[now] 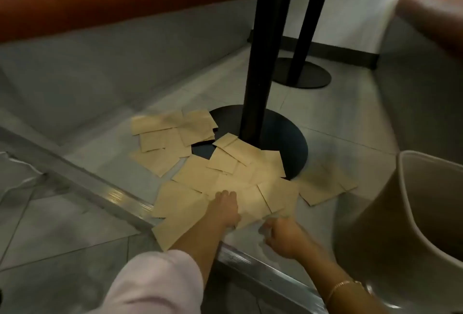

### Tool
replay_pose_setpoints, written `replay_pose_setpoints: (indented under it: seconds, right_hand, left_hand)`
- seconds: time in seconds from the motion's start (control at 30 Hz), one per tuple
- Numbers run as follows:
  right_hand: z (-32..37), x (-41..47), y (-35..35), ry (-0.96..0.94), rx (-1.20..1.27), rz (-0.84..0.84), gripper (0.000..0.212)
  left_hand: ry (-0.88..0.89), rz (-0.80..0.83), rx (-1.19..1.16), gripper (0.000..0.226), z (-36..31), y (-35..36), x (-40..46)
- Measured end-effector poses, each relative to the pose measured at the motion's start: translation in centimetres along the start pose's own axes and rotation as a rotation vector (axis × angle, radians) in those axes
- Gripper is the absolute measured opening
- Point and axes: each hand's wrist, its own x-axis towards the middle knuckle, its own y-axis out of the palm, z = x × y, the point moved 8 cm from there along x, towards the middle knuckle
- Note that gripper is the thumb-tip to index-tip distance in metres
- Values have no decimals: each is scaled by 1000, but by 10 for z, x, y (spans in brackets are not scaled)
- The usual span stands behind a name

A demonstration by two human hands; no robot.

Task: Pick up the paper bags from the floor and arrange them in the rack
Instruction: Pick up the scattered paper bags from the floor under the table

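- Many paper bags (198,173) lie flat and overlapping on the floor (75,233), so the task looks barely begun; none can be seen lifted clear.
- Farthest left, one cluster of bags sits near the grey bench base (100,63), its far corner lapping onto the round black table base (283,133).
- A metal floor strip (120,196) runs diagonally under the near edge of the pile; the nearest bags lie across it.
- The left hand (224,209), reaching from a pale sleeve (155,281), rests on top of the front bags; its fingers seem laid over the paper, and whether they pinch an edge I cannot tell.
- The middle bags fan out against the black table post (258,63), some on the table base.
- The right hand (281,234), blurred, has its fingers curled at the near edge of a front bag, apparently gathering or pinching it; the exact hold is unclear.
- One more bag (325,183) lies apart at the right of the pile, just beside the table base.
- At far right stands a pale chair shell (411,226); no rack is in view.
- Judged from this, nearly everything is left: gathering the whole scatter, squaring it into a stack, carrying it off and arranging it in the rack.
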Motion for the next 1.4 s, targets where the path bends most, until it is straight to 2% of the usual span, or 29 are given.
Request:
replay_pose_setpoints:
  seconds: [0.1, 0.33, 0.4, 0.5, 0.67, 0.8, 0.93, 1.13, 1.27, 1.4]
  right_hand:
    - [-16, -2, 7, 38, 29, -22, 36]
    - [-36, 2, 27, 77, 24, -28, 38]
    - [-33, 2, 31, 65, 25, -17, 37]
    - [-27, 0, 37, 54, 42, 1, 36]
    - [-10, -27, 52, 1, 17, 16, 31]
    - [12, -54, 78, -88, 95, 29, 46]
    - [24, -67, 105, -182, -19, 50, 54]
    - [-4, -72, 160, -25, -230, 246, 63]
    - [-15, -75, 184, -24, -237, 236, 83]
    - [-14, -73, 188, -53, -289, 177, 66]
  left_hand:
    - [-34, 13, 49, 64, 3, 12, 3]
    - [-58, -141, 20, 69, 4, 9, 16]
    - [-70, -159, 11, 64, 2, 8, 18]
    - [-92, -196, -46, 42, 3, 7, 18]
    - [-143, -315, -350, 21, 8, -2, 7]
    - [-132, -459, -492, 13, 10, -16, -5]
    - [-90, -443, -694, 9, 9, -18, -19]
    - [-7, -488, -728, 9, -3, -24, -30]
    - [8, -495, -743, 7, -4, -23, -33]
    - [22, -481, -725, 9, -5, -23, -34]
